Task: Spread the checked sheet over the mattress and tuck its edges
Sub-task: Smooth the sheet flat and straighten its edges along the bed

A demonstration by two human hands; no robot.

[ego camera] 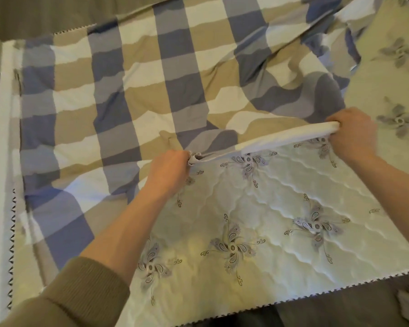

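Note:
The checked sheet (132,97), in blue, tan and white squares, lies wrinkled over the far and left part of the mattress (257,232). The mattress is cream, quilted, with purple flower motifs, and its near right part is bare. My left hand (169,168) grips the sheet's near edge, bunched in its fist. My right hand (351,133) grips the same edge further right. Between the hands the white hem (281,140) is stretched taut a little above the mattress.
The mattress's zigzag-trimmed border (340,289) runs along the near edge and down the left side (10,232). Dark floor (340,312) shows beyond the near edge. A grey surface (45,13) lies past the far left corner.

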